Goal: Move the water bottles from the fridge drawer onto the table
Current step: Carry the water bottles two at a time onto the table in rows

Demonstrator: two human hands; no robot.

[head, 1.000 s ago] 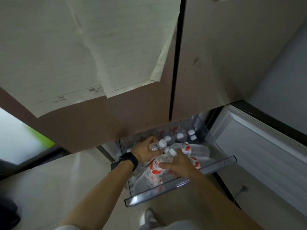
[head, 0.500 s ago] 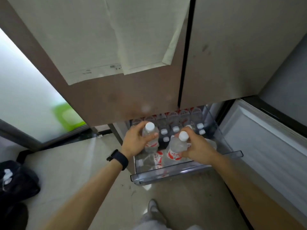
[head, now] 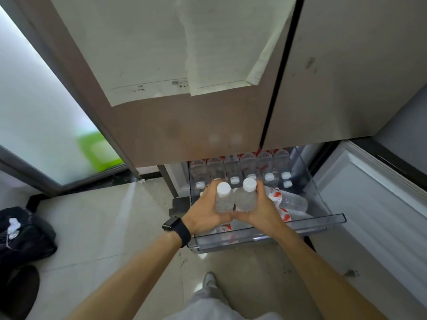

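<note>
Two bottles in hand, held right over the open fridge drawer

Left hand (head: 205,213) is curled round the left bottle (head: 223,199) and right hand (head: 262,210) round the right bottle (head: 246,197). Both are upright with white caps, touching side by side, and the heels of the hands are pressed together underneath. The clear drawer (head: 332,221) sticks out below the fridge doors (head: 346,77), with standing bottles (head: 248,165) lined up along the back and lying bottles (head: 290,200) on the right. The hands block the middle of the drawer, so can't tell what's under them. Also around: sheets of paper (head: 150,54) on the left door, a black watch (head: 179,229) on the left wrist, a black bag (head: 25,234) on the floor far left, a shoe (head: 209,280) at the bottom, and something green (head: 99,151) behind the frosted glass.
</note>
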